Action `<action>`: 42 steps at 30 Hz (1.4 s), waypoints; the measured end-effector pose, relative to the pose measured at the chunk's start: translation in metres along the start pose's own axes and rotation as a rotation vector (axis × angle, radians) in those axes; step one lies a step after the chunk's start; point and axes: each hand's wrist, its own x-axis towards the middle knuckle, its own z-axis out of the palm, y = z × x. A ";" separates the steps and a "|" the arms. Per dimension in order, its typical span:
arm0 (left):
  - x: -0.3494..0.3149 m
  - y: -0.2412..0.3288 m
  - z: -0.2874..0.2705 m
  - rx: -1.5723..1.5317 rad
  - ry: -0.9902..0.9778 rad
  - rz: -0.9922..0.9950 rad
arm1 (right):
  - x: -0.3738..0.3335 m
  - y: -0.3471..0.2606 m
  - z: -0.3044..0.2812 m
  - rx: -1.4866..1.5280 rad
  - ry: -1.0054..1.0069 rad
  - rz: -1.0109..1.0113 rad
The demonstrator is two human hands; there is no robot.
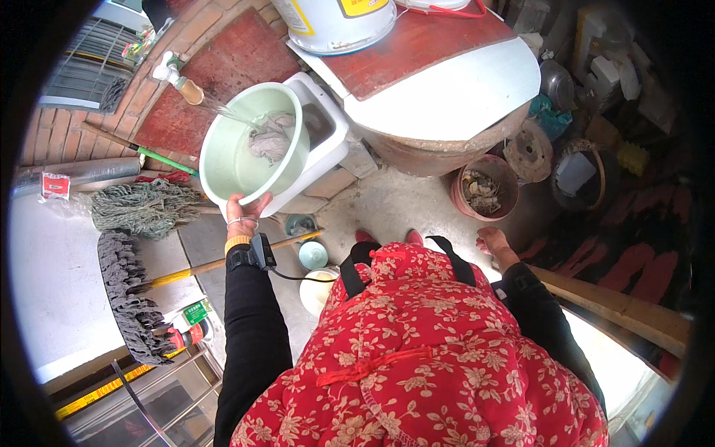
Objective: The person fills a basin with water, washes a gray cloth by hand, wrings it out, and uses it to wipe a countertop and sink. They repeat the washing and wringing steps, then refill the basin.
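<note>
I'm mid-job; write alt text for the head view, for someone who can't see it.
The person's left hand holds the rim of a pale green basin over a white sink, as a tap runs water toward the greyish cloth inside. The right hand is apart from the basin, with nothing visible in it. Two mop heads show at left.

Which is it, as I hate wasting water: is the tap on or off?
On: water streams from the tap into the pale green basin, toward the grey cloth.
</note>
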 end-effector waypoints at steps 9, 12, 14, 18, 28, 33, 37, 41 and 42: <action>-0.005 0.001 0.005 0.035 0.000 0.002 | -0.003 0.007 0.003 -0.023 0.017 -0.010; -0.006 0.001 0.006 0.024 -0.014 -0.008 | -0.001 0.009 0.001 -0.039 0.011 -0.007; -0.007 0.000 0.006 0.048 -0.026 0.011 | 0.000 0.011 -0.001 -0.041 -0.004 -0.018; -0.010 0.000 0.009 0.049 -0.033 0.017 | 0.003 0.013 -0.005 -0.050 -0.003 0.012; -0.011 -0.002 0.010 0.057 -0.038 0.061 | 0.006 0.012 -0.012 -0.072 -0.023 -0.019; -0.008 -0.003 0.009 0.045 -0.032 0.044 | 0.009 0.010 -0.013 -0.071 -0.017 -0.004; -0.007 -0.004 0.008 0.047 -0.020 0.060 | 0.014 0.010 -0.012 -0.106 -0.009 0.000; -0.006 -0.004 0.010 0.072 0.002 0.083 | 0.022 0.009 -0.011 -0.059 0.000 0.003; -0.006 -0.004 0.011 0.061 0.005 0.079 | 0.025 0.008 -0.011 -0.050 -0.023 -0.011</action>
